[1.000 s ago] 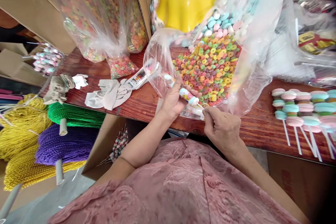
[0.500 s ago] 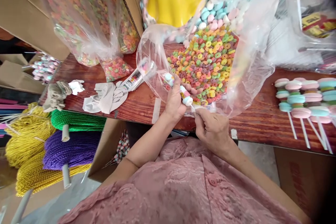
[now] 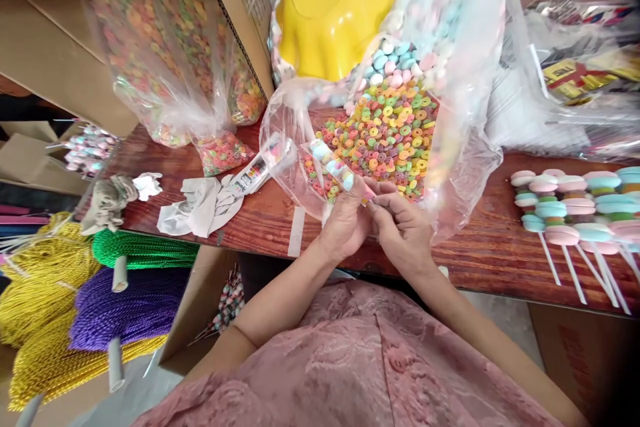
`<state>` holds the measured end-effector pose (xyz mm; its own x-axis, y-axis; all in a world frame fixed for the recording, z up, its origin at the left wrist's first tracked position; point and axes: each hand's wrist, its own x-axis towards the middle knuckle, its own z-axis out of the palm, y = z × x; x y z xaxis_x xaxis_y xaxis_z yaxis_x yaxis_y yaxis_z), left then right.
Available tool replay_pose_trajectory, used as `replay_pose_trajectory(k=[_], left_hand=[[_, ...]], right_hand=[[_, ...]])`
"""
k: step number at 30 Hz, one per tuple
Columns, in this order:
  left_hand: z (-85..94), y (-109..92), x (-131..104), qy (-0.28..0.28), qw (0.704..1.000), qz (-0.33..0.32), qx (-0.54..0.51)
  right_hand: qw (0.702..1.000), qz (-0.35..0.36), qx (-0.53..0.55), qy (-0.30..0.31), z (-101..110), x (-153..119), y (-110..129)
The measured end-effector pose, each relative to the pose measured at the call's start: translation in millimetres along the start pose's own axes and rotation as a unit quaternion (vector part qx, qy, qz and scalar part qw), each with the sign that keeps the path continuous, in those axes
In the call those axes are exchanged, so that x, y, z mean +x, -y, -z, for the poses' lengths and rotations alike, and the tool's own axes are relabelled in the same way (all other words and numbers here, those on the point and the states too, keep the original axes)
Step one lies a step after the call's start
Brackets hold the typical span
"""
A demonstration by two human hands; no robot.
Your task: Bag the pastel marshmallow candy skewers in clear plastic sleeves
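My left hand (image 3: 347, 223) is closed round the lower part of a wrapped candy skewer (image 3: 331, 163), which slants up and left over the candy. The fingers of my right hand (image 3: 403, 220) pinch the skewer's lower end, close beside my left hand. Between my fingers a bit of pink and yellow shows; the stick is hidden. Beyond both hands, small ring candies (image 3: 385, 137) lie in an opened clear plastic bag (image 3: 467, 173). Pink, blue and white round candies (image 3: 395, 63) are heaped behind the rings.
A yellow bowl (image 3: 335, 10) lies upside down at the back. Finished skewers (image 3: 555, 207) rest on the wooden table (image 3: 260, 223) at right. Bagged candy (image 3: 170, 47), a glove (image 3: 200, 207) and a cardboard box (image 3: 240, 13) are at left, with cord bundles (image 3: 130, 307) below.
My right hand has shifted from the white stick to the skewer's lower end, nearer my left hand. The view has tilted, so the table's things sit lower in the picture.
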<state>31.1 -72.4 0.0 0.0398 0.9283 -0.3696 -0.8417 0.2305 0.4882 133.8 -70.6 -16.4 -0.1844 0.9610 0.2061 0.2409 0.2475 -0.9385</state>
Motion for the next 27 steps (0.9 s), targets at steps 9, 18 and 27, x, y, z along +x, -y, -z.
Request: replay_pose_trajectory(k=[9,18,27], left_hand=[[2.6,9,-7,0.080,0.990,-0.006,0.114],[3.6,-14,-10,0.121,0.991,-0.009,0.052],[5.5,6,-6,0.055,0.998,-0.021,0.036]], right_hand=[[0.981,0.114,-0.144,-0.055,-7,-13,-8],[0.984,0.137,-0.085,-0.074,-2,-5,1],[0.961,0.187,-0.169,-0.112,-11,-8,-3]])
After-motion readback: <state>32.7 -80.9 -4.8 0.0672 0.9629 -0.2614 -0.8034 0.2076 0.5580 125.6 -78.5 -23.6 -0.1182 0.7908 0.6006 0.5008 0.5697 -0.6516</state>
